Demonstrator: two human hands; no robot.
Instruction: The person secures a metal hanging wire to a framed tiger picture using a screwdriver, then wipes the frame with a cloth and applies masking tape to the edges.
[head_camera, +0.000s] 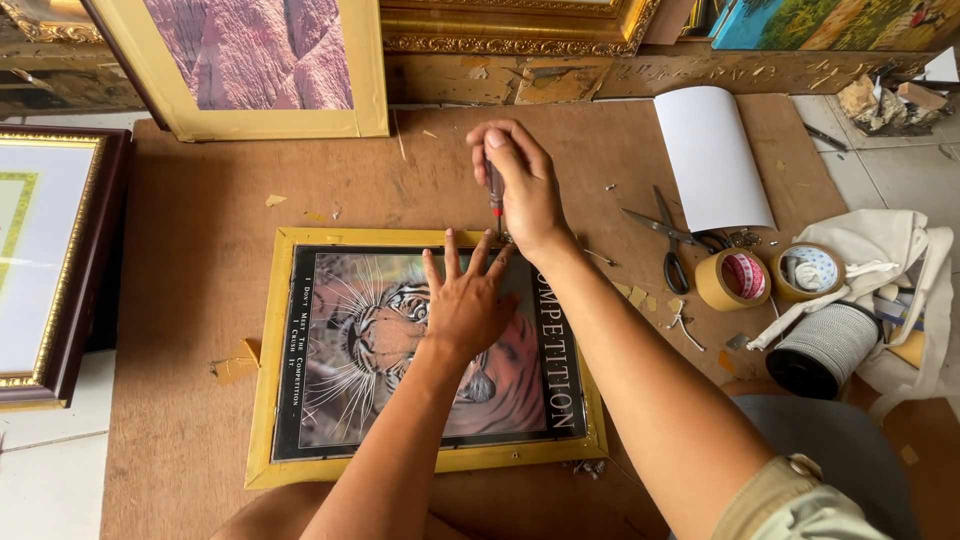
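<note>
- Wrapped shut around a screwdriver (495, 195), my right hand (525, 190) holds it nearly upright, handle in the fist, tip down at the far rail of the frame (262, 400).
- Flat and open, my left hand (465, 305) holds nothing; its palm presses on the tiger print (350, 345) and its fingertips (449, 243) reach almost to the far rail, just beside the tip.
- Frame lies flat on the brown board (200, 200), straight in front of me, its long axis running left to right.
- Tip meets the far rail near its middle, just past my left fingertips, so both hands are at that same spot; the right one is the farther from me.
- Exactly what the tip sits in I can't make out; it looks like a small fitting, but my hands cover most of it.
- Off to the right, well apart: scissors (672, 245), two tape rolls (732, 280), a curled white sheet (712, 155) and a spool of cord (825, 350).
- More gilt frames (250, 125) lean along the far edge.
</note>
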